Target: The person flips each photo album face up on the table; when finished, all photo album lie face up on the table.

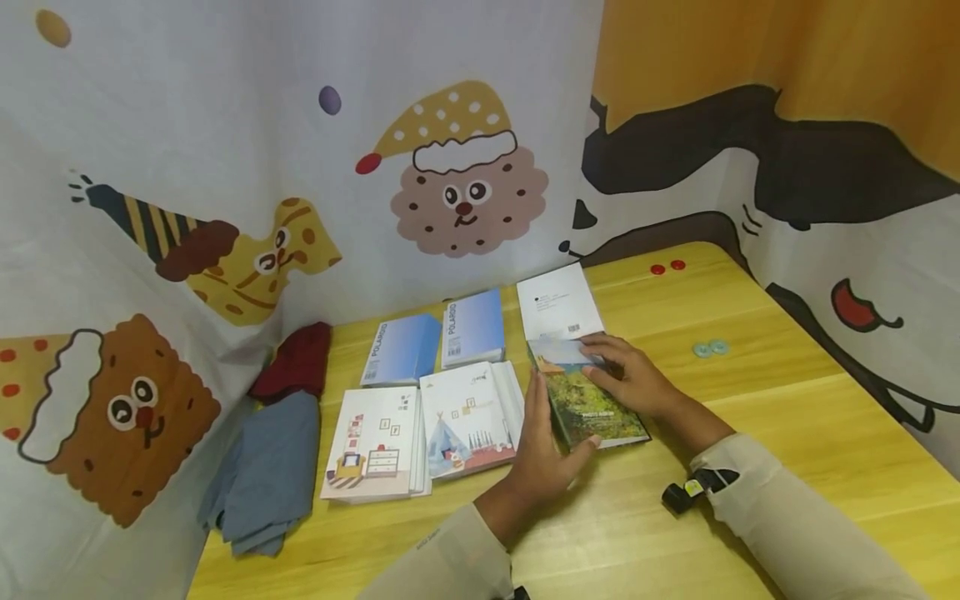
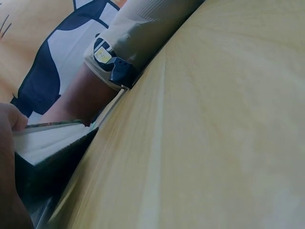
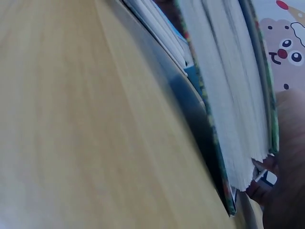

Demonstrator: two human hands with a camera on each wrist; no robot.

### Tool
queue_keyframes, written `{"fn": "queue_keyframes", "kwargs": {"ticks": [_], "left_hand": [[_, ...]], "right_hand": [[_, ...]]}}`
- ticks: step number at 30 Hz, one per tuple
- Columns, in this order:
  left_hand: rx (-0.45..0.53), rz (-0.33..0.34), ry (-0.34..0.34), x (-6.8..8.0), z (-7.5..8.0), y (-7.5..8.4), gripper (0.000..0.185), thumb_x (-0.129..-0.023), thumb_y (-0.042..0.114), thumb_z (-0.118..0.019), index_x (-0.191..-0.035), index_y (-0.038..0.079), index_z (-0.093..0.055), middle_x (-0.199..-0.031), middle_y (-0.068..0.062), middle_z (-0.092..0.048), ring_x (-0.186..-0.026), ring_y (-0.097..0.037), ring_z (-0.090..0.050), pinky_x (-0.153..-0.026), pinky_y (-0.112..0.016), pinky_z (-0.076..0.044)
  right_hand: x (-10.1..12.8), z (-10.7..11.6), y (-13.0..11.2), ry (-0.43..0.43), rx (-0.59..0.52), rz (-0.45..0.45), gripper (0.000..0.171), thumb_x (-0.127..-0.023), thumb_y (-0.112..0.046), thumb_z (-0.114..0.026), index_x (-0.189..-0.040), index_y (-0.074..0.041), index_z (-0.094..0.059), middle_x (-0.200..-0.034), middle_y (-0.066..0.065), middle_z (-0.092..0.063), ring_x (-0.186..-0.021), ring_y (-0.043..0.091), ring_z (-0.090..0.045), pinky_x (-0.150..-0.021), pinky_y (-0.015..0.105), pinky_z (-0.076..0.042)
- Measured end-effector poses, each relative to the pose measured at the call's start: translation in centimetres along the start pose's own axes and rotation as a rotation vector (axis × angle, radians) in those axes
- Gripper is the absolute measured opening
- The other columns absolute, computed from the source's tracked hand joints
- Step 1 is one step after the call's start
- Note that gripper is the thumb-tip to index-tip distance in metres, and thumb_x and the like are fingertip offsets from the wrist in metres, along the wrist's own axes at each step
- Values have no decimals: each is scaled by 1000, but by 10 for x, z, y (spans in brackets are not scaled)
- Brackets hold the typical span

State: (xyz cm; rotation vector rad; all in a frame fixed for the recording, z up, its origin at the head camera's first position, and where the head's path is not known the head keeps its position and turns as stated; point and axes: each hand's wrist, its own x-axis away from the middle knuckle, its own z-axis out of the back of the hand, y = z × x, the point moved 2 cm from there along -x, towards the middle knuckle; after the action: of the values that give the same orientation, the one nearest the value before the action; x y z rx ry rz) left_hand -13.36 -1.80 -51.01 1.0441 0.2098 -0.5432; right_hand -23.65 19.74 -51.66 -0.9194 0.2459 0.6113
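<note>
A photo album (image 1: 592, 408) with a green leafy cover sits tilted between both hands, its top end by the white album (image 1: 558, 300) at the back. My left hand (image 1: 543, 462) grips its left side, thumb over the lower cover. At the upper right, my right hand (image 1: 633, 379) holds it with bent fingers on the cover. The right wrist view shows the album's thick page edges (image 3: 224, 90) raised at an angle above the table, with part of the right hand (image 3: 290, 176) at its end. The left wrist view catches only part of the left hand (image 2: 9, 176).
Left of the hands lie two illustrated white albums (image 1: 375, 442) and two blue POLAROID albums (image 1: 401, 350). A dark red cloth (image 1: 296, 367) and a grey-blue cloth (image 1: 270, 471) are at the table's left edge. Red buttons (image 1: 667, 267) and pale green buttons (image 1: 710, 348) lie right.
</note>
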Motion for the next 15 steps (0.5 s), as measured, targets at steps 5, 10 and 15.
{"fn": "queue_keyframes", "kwargs": {"ticks": [5,10,15], "left_hand": [[27,67,21,-1,0,-1,103,-102,26,-71,-174,-1,-4,-181,-31,1,-169,-49,-8,-128,-76,-28],[2,117,48,1,0,0,94,-101,23,-71,-174,2,-15,-182,-28,0,-169,-47,-12,-128,-74,-31],[-34,137,57,1,-1,1,86,-100,21,-71,-171,3,-26,-183,-24,-2,-170,-45,-13,-128,-70,-33]], "right_hand": [[0,-1,0,-14,-14,-6,37,-103,-4,-74,-138,5,-70,-155,26,-60,-146,51,-54,-116,69,-46],[0,-2,0,-35,-3,-15,36,-103,-6,-74,-137,7,-71,-154,24,-62,-146,49,-55,-119,68,-44],[0,-2,0,-31,-1,-29,37,-101,-6,-76,-136,8,-71,-154,24,-62,-148,49,-54,-121,67,-43]]}}
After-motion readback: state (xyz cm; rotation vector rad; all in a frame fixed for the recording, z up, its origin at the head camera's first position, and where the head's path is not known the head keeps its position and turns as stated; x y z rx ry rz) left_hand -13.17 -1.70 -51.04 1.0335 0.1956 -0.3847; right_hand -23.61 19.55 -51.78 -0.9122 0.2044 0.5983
